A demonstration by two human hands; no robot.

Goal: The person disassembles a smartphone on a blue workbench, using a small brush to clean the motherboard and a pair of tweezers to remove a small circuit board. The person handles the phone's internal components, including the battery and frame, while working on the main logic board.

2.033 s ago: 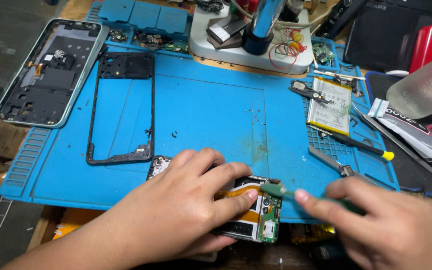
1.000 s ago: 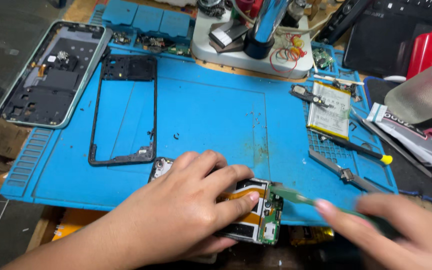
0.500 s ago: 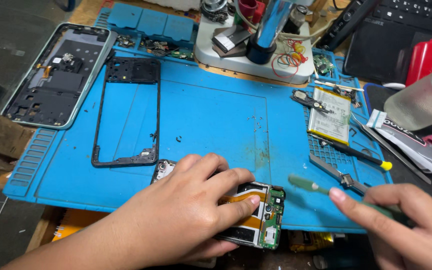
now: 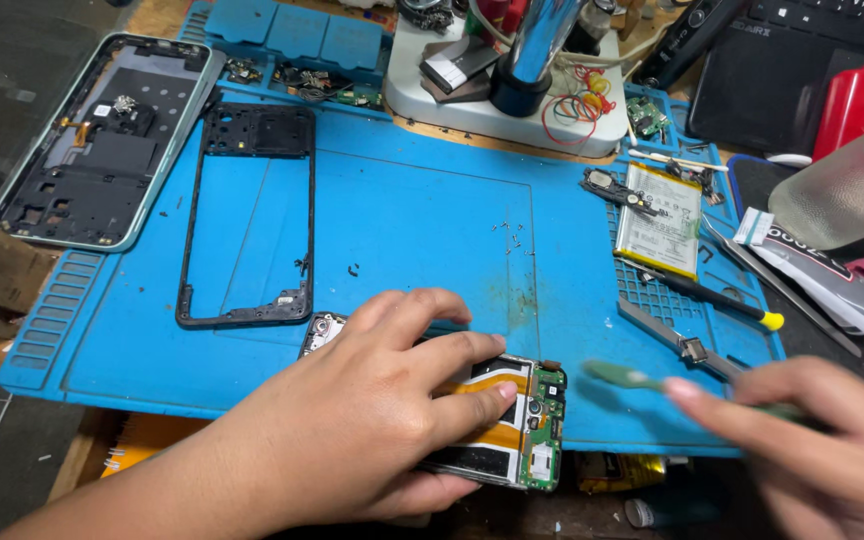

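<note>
At the far left, a phone back housing (image 4: 102, 140) with a silver rim is lying half on the blue work mat (image 4: 422, 230) and half off it, with its inner side facing up. Just beside it, a black phone frame (image 4: 247, 215) is lying flat on the mat, and the blue is showing through its empty middle.

Near the front edge of the mat, the left hand (image 4: 372, 410) is pressing down on an opened phone (image 4: 502, 425). Its fingers are spreading a little apart and lying flat over the phone, while the thumb is sitting below it at the near side. The phone is lying at the front edge of the mat, partly hanging over it, and its green circuit board and orange flex cable are showing to the right of the fingertips.

A few tiny screws (image 4: 510, 232) are lying loose in the middle of the mat. Further right, a flat battery (image 4: 660, 218) is resting on the mat, and tweezers (image 4: 687, 345) are lying below it.

The right hand (image 4: 812, 440) is blurred and is closing its fingers around a green tool (image 4: 642, 378). The tool's tip is pointing to the left and staying near the phone, but it is not touching it. A glue tube (image 4: 827, 280) is lying behind this hand, off the mat.
</note>
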